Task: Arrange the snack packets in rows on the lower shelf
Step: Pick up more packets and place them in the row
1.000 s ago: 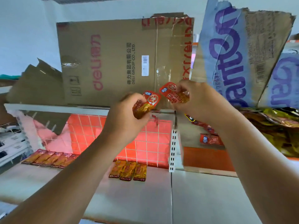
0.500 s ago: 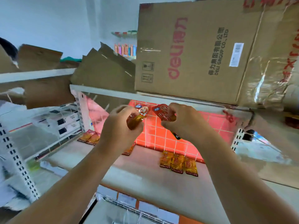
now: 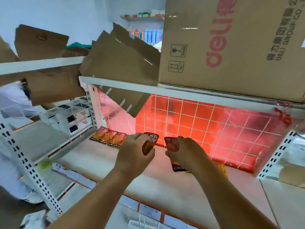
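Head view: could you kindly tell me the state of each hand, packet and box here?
left hand, gripping the left packet.
right hand, gripping the right packet.
packet row, flat, side by side on the lower shelf.
deli box, resting on the upper shelf.

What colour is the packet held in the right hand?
The packet is mostly red, seen in the head view.
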A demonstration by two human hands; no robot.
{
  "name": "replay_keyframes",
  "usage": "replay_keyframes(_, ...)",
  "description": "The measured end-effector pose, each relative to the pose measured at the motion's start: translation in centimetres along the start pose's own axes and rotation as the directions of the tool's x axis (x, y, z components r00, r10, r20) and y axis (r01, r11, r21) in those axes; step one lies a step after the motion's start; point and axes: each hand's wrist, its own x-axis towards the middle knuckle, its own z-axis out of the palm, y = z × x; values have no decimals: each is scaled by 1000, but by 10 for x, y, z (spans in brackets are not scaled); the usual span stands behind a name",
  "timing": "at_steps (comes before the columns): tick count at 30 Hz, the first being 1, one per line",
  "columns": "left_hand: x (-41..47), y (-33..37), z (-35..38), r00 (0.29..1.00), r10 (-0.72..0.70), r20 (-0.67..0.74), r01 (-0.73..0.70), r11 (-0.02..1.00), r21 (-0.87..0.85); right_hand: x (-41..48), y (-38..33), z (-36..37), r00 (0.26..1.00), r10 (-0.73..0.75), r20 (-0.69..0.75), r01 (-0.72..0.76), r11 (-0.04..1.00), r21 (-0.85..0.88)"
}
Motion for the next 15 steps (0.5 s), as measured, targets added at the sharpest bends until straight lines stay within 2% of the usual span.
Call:
replay_keyframes(6,16,-20,53,987,-25,156,7,993,119,43,24,47,995,73,69,-71,997,-24)
replay_keyframes(15,23,-43,120,960,-125,251,68,972,225,77,41,97,989,81,121,-90,993,76)
